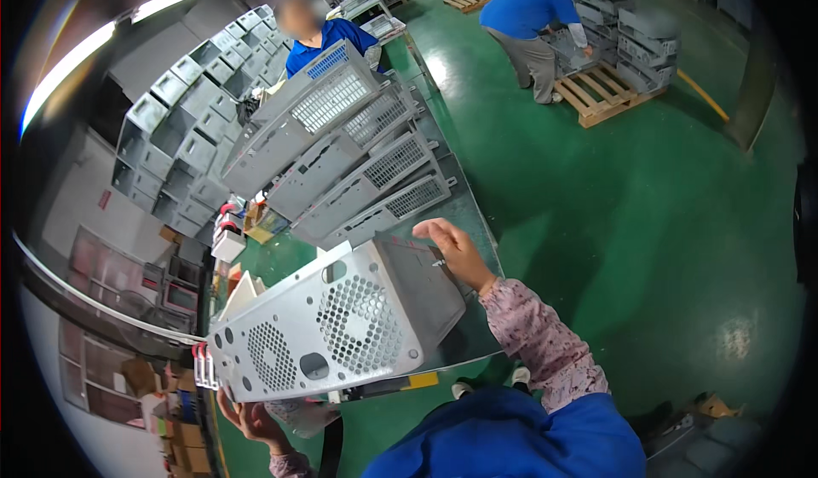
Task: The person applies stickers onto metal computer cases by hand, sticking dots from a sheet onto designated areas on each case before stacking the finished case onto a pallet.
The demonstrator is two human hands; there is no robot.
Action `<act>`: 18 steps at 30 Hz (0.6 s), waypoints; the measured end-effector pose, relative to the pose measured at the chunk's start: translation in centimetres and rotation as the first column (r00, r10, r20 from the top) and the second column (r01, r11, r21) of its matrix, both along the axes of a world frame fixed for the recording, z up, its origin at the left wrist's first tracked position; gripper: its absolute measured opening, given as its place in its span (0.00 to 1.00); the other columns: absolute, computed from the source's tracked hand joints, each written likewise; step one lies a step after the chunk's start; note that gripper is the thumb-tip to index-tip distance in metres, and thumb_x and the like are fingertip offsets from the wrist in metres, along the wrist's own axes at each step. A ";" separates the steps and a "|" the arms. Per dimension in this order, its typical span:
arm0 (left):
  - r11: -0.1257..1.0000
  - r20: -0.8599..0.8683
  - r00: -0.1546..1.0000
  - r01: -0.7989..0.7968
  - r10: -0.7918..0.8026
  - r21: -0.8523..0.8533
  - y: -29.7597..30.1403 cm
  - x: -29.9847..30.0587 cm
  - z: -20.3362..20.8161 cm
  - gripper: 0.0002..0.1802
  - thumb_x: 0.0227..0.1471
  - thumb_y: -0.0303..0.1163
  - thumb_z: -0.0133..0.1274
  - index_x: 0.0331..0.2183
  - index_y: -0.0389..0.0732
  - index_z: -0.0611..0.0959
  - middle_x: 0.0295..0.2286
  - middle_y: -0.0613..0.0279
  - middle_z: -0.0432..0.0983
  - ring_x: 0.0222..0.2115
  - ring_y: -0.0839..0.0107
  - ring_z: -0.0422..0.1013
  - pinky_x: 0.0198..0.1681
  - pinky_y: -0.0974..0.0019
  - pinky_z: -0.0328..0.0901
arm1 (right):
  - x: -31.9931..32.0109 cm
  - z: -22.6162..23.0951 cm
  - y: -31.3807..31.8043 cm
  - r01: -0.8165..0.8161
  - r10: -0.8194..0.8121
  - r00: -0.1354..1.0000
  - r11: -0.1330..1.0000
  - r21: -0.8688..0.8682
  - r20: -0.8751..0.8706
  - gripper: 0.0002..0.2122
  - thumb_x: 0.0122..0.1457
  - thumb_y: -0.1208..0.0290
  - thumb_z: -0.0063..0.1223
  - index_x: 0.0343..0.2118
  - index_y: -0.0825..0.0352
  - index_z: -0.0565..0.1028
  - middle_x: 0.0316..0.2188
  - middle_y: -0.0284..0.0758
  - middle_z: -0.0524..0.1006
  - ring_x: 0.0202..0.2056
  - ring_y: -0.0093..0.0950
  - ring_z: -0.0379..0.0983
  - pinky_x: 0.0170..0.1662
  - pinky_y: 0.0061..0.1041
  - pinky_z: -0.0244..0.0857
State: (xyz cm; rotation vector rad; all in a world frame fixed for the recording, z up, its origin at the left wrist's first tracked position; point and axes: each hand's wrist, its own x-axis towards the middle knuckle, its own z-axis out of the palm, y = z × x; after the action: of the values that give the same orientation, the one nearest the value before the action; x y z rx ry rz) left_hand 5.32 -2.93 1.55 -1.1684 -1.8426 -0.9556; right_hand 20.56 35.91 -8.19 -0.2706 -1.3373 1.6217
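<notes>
Now both hands tilt metal case panel (341,325), long axis left-right

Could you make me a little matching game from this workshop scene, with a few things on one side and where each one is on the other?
Things:
1. metal case
2. row of grey cases
3. wooden pallet
4. left hand

Places:
A. on the green floor, at the top right, beside a bending person
B. under the lower left corner of the nearest case
C. leaning one behind another along the bench
D. nearest the camera, held between both hands, fan holes facing up

Pairs: 1-D, 2-C, 3-A, 4-B
</notes>
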 end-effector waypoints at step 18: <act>0.940 0.385 0.884 0.149 -0.265 0.306 -2.7 -4.0 -5.1 0.05 0.37 0.18 0.53 0.21 0.34 0.73 0.50 0.46 0.53 0.44 0.56 0.64 0.45 0.66 0.57 | 0.2 10.2 -4.1 -0.112 0.153 0.919 0.985 -0.131 0.364 0.22 0.54 0.62 0.47 0.04 0.60 0.60 0.05 0.20 0.58 0.08 0.10 0.49 0.12 0.14 0.39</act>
State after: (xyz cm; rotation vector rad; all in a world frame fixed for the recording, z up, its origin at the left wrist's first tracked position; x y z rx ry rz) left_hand 1.28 -5.68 -3.58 -1.0627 -1.8526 -1.6385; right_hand 20.77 31.77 2.05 -0.5893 -1.5822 1.8228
